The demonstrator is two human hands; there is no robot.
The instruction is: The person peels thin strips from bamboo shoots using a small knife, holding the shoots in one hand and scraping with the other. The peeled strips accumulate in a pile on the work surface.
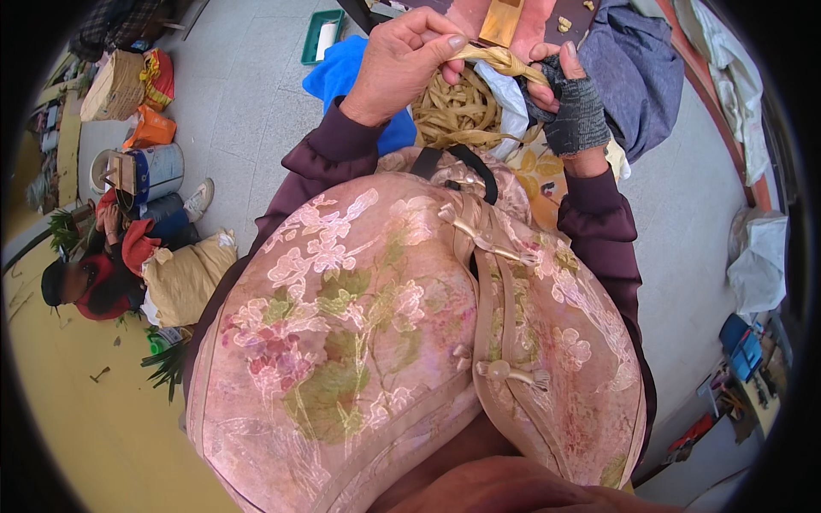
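Near the top of the view, my bare left hand (407, 64) pinches one end of a twisted tan fibre strip (503, 61) between thumb and fingertips. The strip has a knot-like bulge at its middle. My right hand (567, 102), in a dark grey fingerless knit glove, holds the strip's other end between its fingers. Below the strip, a container lined with a white plastic bag (510, 106) holds a heap of loose tan strips (458, 109). Just behind the strip lies a wooden block (502, 22) on a pink cloth (465, 16).
Blue cloth (346, 74) hangs left of the container, grey-blue cloth (632, 77) right of it. A green tray (321, 38) stands on the floor. At far left a seated person (96, 282) is beside a bucket (160, 172) and a tan sack (189, 279). White plastic sheeting (757, 263) lies at right.
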